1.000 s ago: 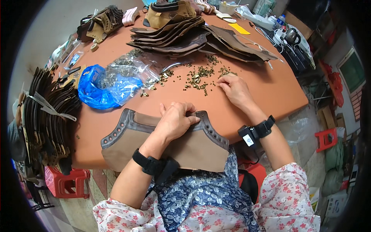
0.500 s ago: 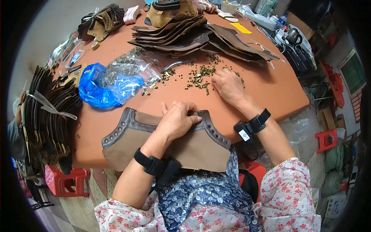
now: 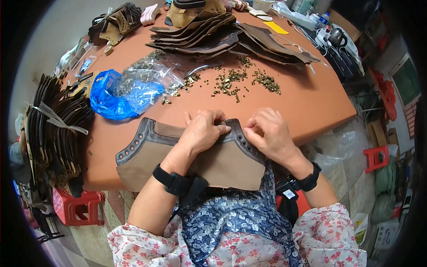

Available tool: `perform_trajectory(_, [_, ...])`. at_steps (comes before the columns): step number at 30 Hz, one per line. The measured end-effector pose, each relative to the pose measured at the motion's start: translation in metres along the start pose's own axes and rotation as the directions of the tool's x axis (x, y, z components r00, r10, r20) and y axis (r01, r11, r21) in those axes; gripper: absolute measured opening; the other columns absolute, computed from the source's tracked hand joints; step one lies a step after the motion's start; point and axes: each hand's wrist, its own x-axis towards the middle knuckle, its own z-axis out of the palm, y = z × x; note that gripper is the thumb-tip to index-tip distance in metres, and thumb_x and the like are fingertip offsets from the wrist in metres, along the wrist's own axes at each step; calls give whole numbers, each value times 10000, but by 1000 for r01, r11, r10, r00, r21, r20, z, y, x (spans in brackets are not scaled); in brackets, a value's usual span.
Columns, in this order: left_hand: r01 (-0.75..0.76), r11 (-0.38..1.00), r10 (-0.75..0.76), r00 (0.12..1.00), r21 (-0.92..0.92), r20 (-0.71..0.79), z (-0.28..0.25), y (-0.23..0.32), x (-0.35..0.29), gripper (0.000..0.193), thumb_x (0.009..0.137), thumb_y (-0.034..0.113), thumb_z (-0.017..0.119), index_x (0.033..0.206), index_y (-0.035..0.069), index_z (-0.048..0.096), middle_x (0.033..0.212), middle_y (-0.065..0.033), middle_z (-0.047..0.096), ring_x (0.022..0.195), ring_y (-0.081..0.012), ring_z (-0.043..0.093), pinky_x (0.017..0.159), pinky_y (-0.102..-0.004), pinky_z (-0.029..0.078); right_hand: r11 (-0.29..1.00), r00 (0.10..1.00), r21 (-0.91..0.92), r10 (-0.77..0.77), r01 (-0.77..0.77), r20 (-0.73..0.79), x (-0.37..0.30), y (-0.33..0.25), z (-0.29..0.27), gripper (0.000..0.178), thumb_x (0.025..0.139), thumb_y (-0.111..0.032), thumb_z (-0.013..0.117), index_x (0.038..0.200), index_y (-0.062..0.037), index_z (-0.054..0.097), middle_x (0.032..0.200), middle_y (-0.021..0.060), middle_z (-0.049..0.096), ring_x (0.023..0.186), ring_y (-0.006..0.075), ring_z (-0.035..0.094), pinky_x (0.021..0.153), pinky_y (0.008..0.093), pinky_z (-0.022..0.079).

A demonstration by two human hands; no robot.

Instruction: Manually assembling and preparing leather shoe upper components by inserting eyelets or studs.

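Observation:
A brown shoe upper piece point(image 3: 231, 167) lies at the table's front edge, its lower part hanging toward my lap. Dark trim with a row of eyelet holes runs along each of its two sides. My left hand point(image 3: 202, 131) grips the top edge, thumb and fingers pinched beside the right-hand trim. Just right of that trim, my right hand point(image 3: 272, 133) is closed, thumb against fingertips; whatever it may hold is too small to make out. Beyond both hands lie small brass-coloured metal fittings point(image 3: 229, 82), with another cluster of fittings point(image 3: 267, 82) to the right.
A blue plastic bag point(image 3: 109, 100) with clear plastic and more fittings sits left. Tied shoe pieces point(image 3: 58, 129) are stacked at the left edge. Layered brown pieces point(image 3: 200, 40) lie at the back, near a yellow card point(image 3: 276, 27). A red stool point(image 3: 78, 207) stands below.
My right hand has come back from the metal fittings to the right-hand trim of the shoe upper. My left hand keeps its grip on the piece.

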Motion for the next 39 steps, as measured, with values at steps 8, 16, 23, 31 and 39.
perform_trajectory(8, [-43, 999, 43, 999, -11, -27, -2, 0, -2, 128, 795, 97, 728, 879, 5, 703, 682, -67, 654, 661, -135, 600, 667, -307, 487, 992, 996, -89, -86, 87, 11, -6, -8, 15, 106, 752, -119, 692, 757, -74, 596, 782, 58, 567, 824, 242, 555, 746, 373, 397])
perform_trajectory(16, [-33, 999, 32, 999, -30, -17, -2, 0, -3, 136, 799, 108, 727, 893, 12, 703, 700, -55, 663, 681, -130, 599, 689, -308, 484, 996, 996, -63, -59, 64, 72, -4, -6, 16, 116, 778, -126, 694, 801, -73, 594, 795, 69, 582, 821, 261, 566, 743, 382, 407])
perform_trajectory(23, [-36, 999, 36, 999, 3, -15, 1, -1, -3, 116, 812, 134, 716, 889, 48, 709, 697, -31, 653, 706, -129, 590, 876, -317, 397, 999, 999, -26, 24, -23, 44, -7, -9, 18, 106, 787, -116, 688, 809, -69, 596, 792, 78, 599, 790, 277, 579, 727, 386, 416])
perform_trajectory(31, [-15, 1000, 15, 1000, -4, -12, 0, 1, -3, 124, 806, 138, 718, 890, 46, 711, 701, -36, 661, 707, -135, 594, 877, -321, 398, 997, 1000, -69, 20, -20, -3, -11, -14, 25, 78, 787, -106, 681, 814, -69, 618, 796, 73, 600, 789, 269, 579, 739, 382, 418])
perform_trajectory(39, [-1, 1000, 0, 1000, -28, -14, 0, 1, -2, 125, 805, 136, 717, 884, 40, 712, 698, -42, 663, 694, -136, 600, 816, -312, 439, 997, 1000, -78, -2, 1, -7, -13, -11, 26, 77, 788, -103, 686, 830, -65, 634, 802, 70, 597, 794, 265, 576, 749, 377, 424])
